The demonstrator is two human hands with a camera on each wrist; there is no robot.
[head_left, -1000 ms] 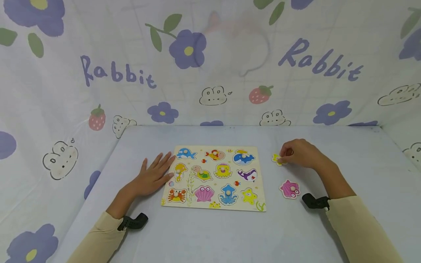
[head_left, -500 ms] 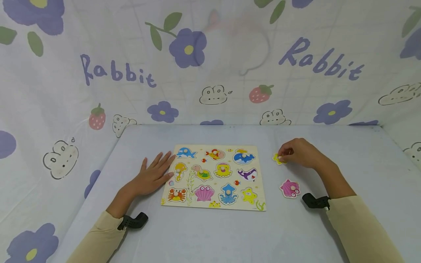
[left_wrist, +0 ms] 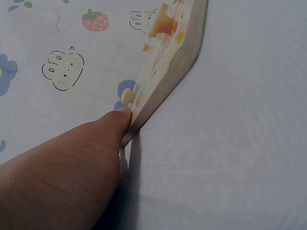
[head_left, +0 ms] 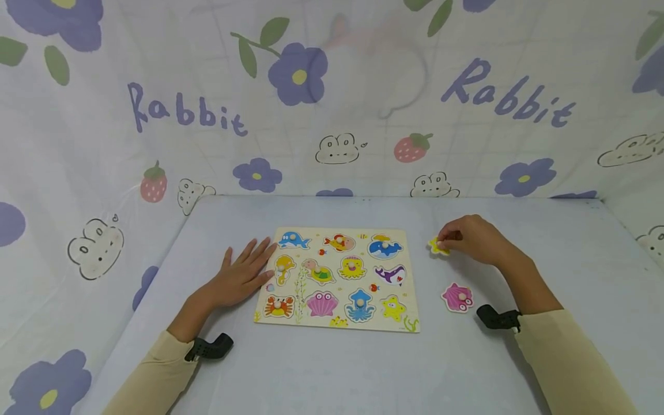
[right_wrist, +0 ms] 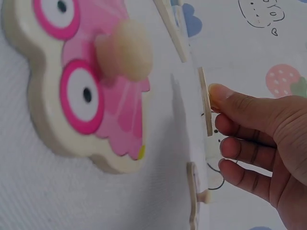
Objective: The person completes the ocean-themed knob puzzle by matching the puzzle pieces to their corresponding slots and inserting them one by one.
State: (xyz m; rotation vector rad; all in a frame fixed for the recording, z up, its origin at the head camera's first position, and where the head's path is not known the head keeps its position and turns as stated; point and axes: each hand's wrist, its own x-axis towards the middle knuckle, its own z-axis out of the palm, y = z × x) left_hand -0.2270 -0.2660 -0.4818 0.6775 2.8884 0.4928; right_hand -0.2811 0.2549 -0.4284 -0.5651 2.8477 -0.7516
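My right hand pinches the knob of a yellow starfish puzzle piece, right of the board in the head view. In the right wrist view this piece appears edge-on at the fingertips, seemingly just off the table. My left hand lies flat with fingers spread, fingertips and thumb at the left edge of the wooden sea-animal knob puzzle board. The left thumb touches the board's edge in the left wrist view. A pink shell piece with a knob lies near the right wrist.
Another knobbed piece stands edge-on in the right wrist view; the hand hides it in the head view. Most pictures on the board bear knobs; the purple whale, pink shell picture and yellow star picture show none. A printed cloth backs the table.
The right hand has closed in on the starfish piece's knob and raised the piece slightly. The left hand, the board and the pink shell piece stay put.
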